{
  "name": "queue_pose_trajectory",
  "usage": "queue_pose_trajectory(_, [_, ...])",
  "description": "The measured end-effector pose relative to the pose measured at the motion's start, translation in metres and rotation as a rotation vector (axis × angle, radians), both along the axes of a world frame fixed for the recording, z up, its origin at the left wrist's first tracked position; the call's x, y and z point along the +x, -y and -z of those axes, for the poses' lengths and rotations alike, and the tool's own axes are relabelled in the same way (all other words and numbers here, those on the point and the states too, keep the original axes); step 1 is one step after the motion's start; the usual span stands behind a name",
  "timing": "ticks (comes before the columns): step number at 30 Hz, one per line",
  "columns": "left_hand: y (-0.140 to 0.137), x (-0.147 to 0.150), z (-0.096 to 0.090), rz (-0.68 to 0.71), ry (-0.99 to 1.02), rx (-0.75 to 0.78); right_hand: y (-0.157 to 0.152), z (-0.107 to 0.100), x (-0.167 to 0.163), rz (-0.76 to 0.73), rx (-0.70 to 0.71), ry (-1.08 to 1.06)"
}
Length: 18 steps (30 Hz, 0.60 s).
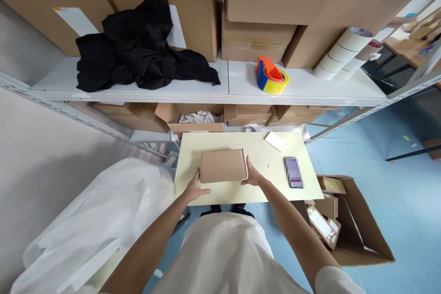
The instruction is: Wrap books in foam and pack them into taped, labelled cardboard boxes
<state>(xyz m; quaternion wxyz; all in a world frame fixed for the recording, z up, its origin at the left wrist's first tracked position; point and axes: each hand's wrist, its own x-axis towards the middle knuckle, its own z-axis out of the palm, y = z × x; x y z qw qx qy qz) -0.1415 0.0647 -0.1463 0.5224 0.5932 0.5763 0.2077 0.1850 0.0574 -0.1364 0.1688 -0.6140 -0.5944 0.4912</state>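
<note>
A closed brown cardboard box lies flat on the pale yellow tabletop. My left hand is at its near left corner, fingers along the left side and thumb stretched out in front of the near edge. At the right side is my right hand, its fingers pointing up beside the box and its thumb by the near right corner. Both hands have thumb and fingers spread, and neither is closed around the box. Whether the fingertips touch the cardboard I cannot tell.
On the tabletop lie a small white box and a blurred purple phone-like object. The shelf above bears black cloth, a tape dispenser and tape rolls. An open carton stands right; white plastic sheeting lies left.
</note>
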Motion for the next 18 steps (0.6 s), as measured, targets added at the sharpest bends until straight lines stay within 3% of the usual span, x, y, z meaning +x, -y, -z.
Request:
queue_pose_trajectory(4, [-0.008,0.007,0.005,-0.043,0.095,-0.027,-0.011,-0.001,-0.011,0.035,-0.036,-0.243])
queue_pose_trajectory(7, [-0.012,0.006,0.001,-0.057,0.180,-0.060,0.002,-0.008,-0.015,0.126,-0.074,-0.398])
queue_pose_trajectory(11, [-0.016,0.002,-0.015,-0.026,0.178,-0.002,0.023,-0.031,-0.015,0.188,-0.012,-0.536])
queue_pose_trajectory(14, [-0.019,0.009,-0.029,-0.028,0.110,0.061,0.031,-0.049,-0.013,0.265,-0.011,-0.512])
queue_pose_trajectory(18, [-0.023,0.029,-0.048,0.046,0.026,0.089,0.030,-0.065,-0.009,0.528,-0.105,-0.282])
